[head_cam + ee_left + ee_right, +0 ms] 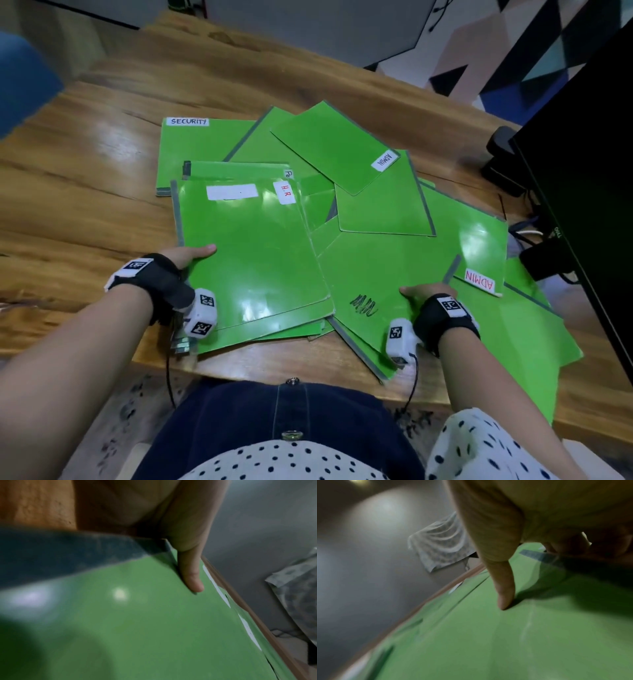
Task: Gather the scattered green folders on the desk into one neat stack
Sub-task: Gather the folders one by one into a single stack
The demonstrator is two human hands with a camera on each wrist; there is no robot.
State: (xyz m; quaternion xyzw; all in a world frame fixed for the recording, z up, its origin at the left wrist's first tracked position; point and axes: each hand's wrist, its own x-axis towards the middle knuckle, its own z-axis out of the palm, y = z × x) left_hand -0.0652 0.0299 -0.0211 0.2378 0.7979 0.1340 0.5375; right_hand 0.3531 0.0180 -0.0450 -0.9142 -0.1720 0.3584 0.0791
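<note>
Folders half gathered
Left hand pinches the top folder; right hand pinches another folder: stiff, glossy, likely slippery; grip edges.

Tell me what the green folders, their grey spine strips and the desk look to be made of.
Green folders: probably glossy laminated card, since ceiling lights glare off the covers and the corners are thin and rounded.
Grey spine strips: look like matte cloth or paper binding tape, dull beside the shiny green; which one is unclear.
Desk: wood or wood veneer with a varnished sheen, showing grain and knots.
</note>
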